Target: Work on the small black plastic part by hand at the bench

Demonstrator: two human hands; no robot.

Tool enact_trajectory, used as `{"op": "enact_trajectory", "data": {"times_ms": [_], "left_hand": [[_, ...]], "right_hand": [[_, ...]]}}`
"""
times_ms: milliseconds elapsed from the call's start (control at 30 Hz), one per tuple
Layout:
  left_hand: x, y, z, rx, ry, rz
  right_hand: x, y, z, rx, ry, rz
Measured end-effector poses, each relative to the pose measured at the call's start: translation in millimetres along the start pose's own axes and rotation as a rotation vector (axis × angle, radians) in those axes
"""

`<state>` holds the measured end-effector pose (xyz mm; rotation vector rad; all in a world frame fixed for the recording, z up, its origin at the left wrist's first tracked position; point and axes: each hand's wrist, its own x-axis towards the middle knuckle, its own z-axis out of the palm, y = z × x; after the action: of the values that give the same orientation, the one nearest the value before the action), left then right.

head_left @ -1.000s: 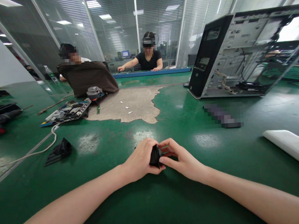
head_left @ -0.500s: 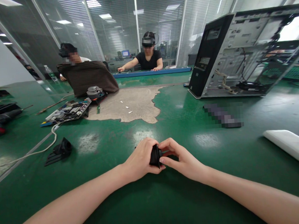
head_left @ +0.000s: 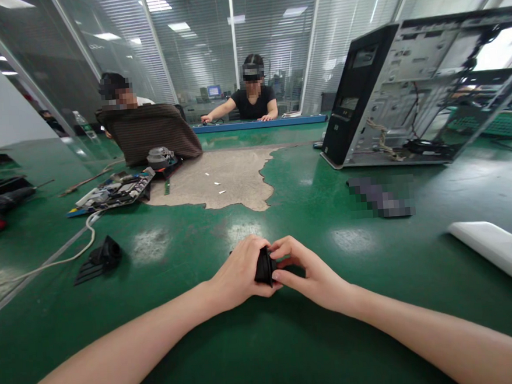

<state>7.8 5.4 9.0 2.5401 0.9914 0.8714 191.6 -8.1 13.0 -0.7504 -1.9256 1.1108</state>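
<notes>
A small black plastic part (head_left: 263,267) is held between my two hands above the green table (head_left: 267,349); its exact kind cannot be made out. My left hand (head_left: 242,273) wraps round its left side and hides much of it. From the right, the thumb and fingers of my right hand (head_left: 307,270) pinch its flanged edge. Away to the left lies another black plastic piece (head_left: 105,256) with a round opening and a slatted base, touched by neither hand.
At right stands an opened computer case (head_left: 363,97), with a white panel (head_left: 501,251) nearer me. Left are a circuit board (head_left: 113,193), a pale cable (head_left: 74,257) and a red-black power tool (head_left: 2,204). Two people sit beyond, one behind a brown striped board (head_left: 146,132).
Both hands keep their hold on the black plastic part, almost unmoved. The whole view has shifted very slightly.
</notes>
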Motion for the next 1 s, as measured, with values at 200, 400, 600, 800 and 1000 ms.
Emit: {"op": "enact_trajectory", "data": {"times_ms": [200, 400, 600, 800, 1000], "left_hand": [[0.4, 0.1, -0.4, 0.01, -0.001, 0.002], [-0.2, -0.6, -0.1, 0.006, -0.007, 0.005], [-0.4, -0.2, 0.5, -0.002, -0.003, 0.008], [0.0, -1.6, 1.2, 0.004, -0.003, 0.008], [-0.4, -0.7, -0.9, 0.005, -0.018, -0.002]], "right_hand": [[0.9, 1.6, 1.1, 0.016, -0.015, 0.057], [-1.8, 0.7, -1.2, -0.02, -0.029, -0.003], [0.9, 1.0, -0.1, 0.017, 0.017, 0.021], [1.3, 2.1, 0.2, 0.024, -0.014, 0.113], [-1.9, 0.0, -0.3, -0.066, -0.022, -0.022]]}}
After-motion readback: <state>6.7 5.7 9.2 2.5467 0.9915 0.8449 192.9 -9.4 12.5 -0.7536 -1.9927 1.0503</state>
